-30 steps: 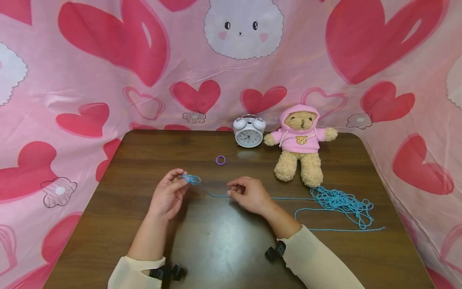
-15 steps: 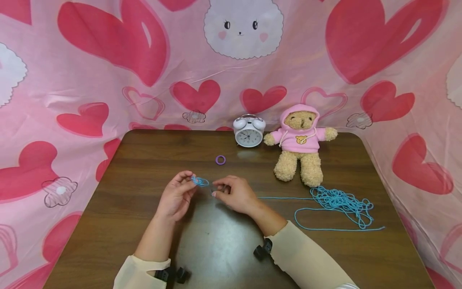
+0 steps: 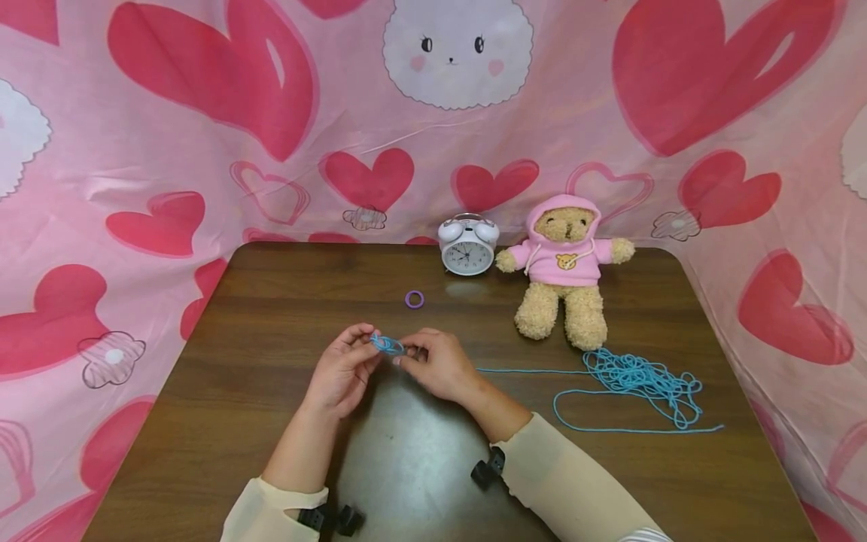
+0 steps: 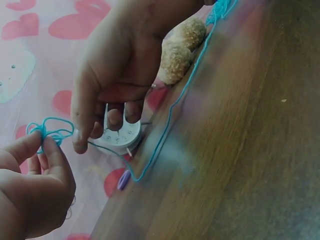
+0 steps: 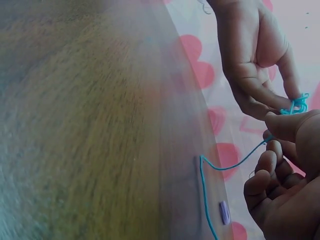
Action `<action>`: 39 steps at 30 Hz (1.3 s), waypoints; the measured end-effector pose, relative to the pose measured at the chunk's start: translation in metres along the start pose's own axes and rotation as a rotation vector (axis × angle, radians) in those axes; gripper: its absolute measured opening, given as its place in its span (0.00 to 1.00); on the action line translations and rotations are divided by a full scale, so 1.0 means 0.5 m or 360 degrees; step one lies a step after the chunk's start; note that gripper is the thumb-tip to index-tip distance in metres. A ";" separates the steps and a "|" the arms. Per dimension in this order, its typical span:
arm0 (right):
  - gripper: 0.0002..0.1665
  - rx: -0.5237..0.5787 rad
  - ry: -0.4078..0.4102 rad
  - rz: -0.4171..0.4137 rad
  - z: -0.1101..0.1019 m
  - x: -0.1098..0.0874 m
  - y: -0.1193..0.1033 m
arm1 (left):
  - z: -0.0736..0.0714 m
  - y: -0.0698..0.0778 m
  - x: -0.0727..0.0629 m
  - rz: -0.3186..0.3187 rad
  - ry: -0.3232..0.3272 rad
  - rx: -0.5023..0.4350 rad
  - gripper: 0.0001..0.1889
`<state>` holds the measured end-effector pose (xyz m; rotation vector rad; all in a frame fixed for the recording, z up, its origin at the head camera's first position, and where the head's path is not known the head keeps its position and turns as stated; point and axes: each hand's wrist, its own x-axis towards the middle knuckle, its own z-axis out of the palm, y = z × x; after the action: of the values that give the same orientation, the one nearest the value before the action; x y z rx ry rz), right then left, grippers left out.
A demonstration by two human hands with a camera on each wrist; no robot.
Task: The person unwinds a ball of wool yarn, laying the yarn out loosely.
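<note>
A small looped bundle of blue cord is pinched between thumb and fingertips of my left hand, raised over the table. Close on its right, my right hand pinches the same cord between thumb and index finger, beside the loops. From the right fingertips a single strand drops to the table and runs off to the right, to a loose tangled pile of blue cord. In the right wrist view the right thumb partly hides the loops.
A purple ring lies beyond the hands on the brown wooden table. At the back stand a white twin-bell alarm clock and a teddy bear in a pink hoodie. A pink heart-patterned cloth surrounds the table.
My left hand has moved right with the bundle. The right hand has come left along the cord, and the gap between the hands has closed.
</note>
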<state>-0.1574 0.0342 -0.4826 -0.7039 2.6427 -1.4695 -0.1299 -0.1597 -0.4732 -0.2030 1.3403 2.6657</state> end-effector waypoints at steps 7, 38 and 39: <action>0.05 -0.0050 0.0044 -0.0060 -0.006 -0.005 0.004 | -0.007 0.005 0.004 0.0030 0.0032 0.0019 0.16; 0.02 -0.0187 0.0164 -0.0038 -0.129 -0.069 0.057 | -0.034 0.041 0.007 0.0115 0.0115 -0.0138 0.12; 0.02 -0.0187 0.0167 -0.0040 -0.133 -0.071 0.059 | -0.035 0.041 0.006 0.0116 0.0118 -0.0140 0.12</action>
<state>-0.1527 0.1147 -0.4766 -0.6888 2.8289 -1.4046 -0.1362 -0.1856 -0.4678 -0.2713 1.2752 2.8067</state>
